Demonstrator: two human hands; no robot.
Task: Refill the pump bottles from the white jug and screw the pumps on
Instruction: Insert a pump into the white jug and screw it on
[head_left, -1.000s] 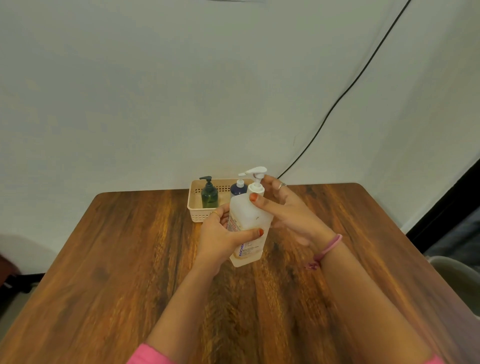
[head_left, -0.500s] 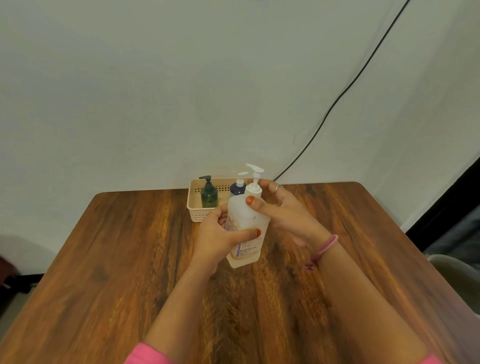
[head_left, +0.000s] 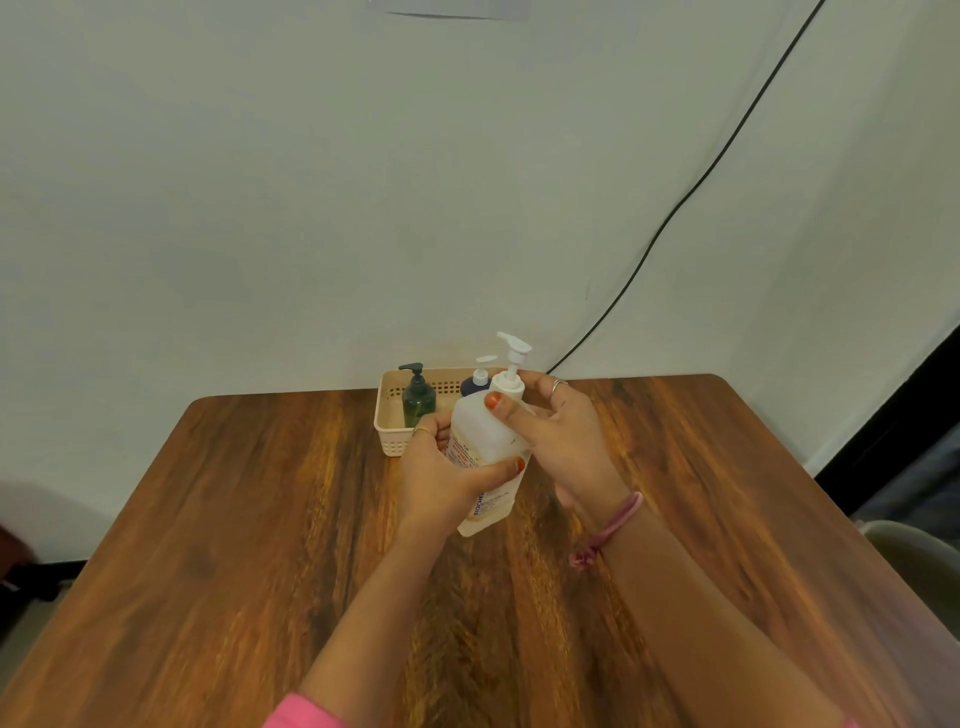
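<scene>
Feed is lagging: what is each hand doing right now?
Left hand: grips the white pump bottle around its body.
Right hand: thumb and fingers pinch the pump collar.

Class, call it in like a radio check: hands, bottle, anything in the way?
Left hand grips white pump bottle, tilted. Right hand pinches pump collar. Basket with green bottle and blue bottle just behind; nothing blocking.

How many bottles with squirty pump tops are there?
3. The big white bottle is held in both hands over the table. The dark green bottle and the dark blue bottle stand in the cream basket. Others may hide behind the hands.
</scene>
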